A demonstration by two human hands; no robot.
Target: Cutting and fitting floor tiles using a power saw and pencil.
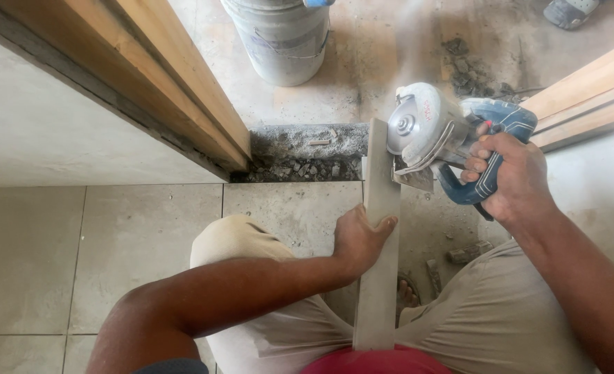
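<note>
Head view showed a person crouching on a pale tiled floor [134,235] at a doorway, looking down at both bare hands. The left hand [360,239] was closed around a long, narrow grey tile strip [380,263], thumb on the strip's upper face and fingers wrapped under its left edge. The strip ran from between the knees away toward a rough trench of broken grey mortar rubble [300,163] at the threshold.

The right hand [511,180] was clenched tightly around the blue-and-black handle of a handheld angle grinder with a silver metal guard [435,131]. The grinder's round disc sat against the right edge of the strip near its far end, and a haze of pale dust hung above the tool.

A light wooden door frame [175,76] slanted down on the left to the trench, and more pale wooden boards [584,97] lay on the right behind the grinder. A dirty grey plastic bucket [283,38] stood on the bare concrete beyond the trench. A grey shoe [570,10] showed at the top right edge.
</note>
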